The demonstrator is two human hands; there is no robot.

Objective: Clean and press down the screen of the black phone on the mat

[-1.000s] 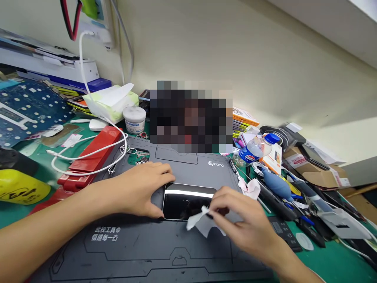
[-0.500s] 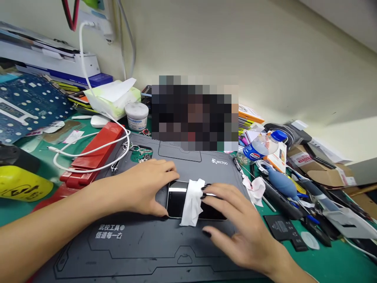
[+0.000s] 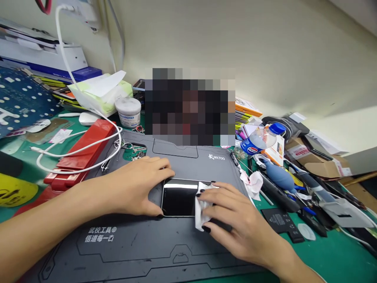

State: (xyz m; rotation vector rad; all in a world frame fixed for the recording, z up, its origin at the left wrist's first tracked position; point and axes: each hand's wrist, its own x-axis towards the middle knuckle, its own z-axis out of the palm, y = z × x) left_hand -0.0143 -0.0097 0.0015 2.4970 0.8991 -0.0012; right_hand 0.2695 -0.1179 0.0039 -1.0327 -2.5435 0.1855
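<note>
Head view: a phone (image 3: 179, 197) is seen lying flat, glossy screen up, on the grey mat (image 3: 141, 247) in the middle of the desk (image 3: 330, 259). It is judged stiff, slick and fragile at the glass; the edges are the place to take it. The left hand (image 3: 138, 188) is laid flat against the phone's left edge, fingers spread, nothing enclosed. A white wipe (image 3: 202, 204), soft and light, is pressed onto the screen's right part under the right hand (image 3: 232, 220), fingers flattened over it, not pinched. A crumpled tissue (image 3: 251, 182) lies near the mat's right edge; a red case (image 3: 82, 153) lies to the left.
</note>
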